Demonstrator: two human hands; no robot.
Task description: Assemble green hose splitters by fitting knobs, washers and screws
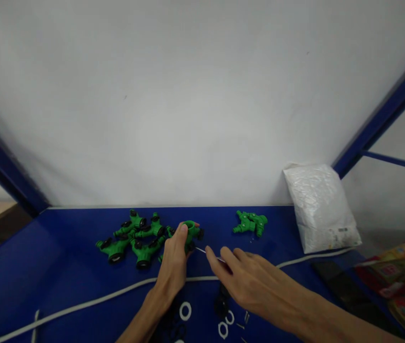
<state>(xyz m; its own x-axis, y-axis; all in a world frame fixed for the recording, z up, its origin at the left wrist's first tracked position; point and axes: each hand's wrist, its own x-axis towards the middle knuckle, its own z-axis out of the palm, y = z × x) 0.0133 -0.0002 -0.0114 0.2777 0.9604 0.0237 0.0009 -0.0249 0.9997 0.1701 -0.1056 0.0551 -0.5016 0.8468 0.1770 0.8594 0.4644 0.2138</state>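
Blue tabletop (63, 276) ends at white wall (202, 119); stretch of blue between held piece and right-hand pair, wider one at left. White bag (320, 205) leans on wall, back right; white cable (202, 278) crosses below fittings. Green fitting (193, 232) near table middle, grasped by left hand (173, 259), thumb on top. Right hand (243, 276) clasps thin-shafted tool (200, 250), shaft end close to fitting; contact unclear. Counts: one held; at least five overlapping green fittings (114, 248) at left; two green pieces (245, 224) at right; three whole white rings (181, 312), fourth cut by frame.
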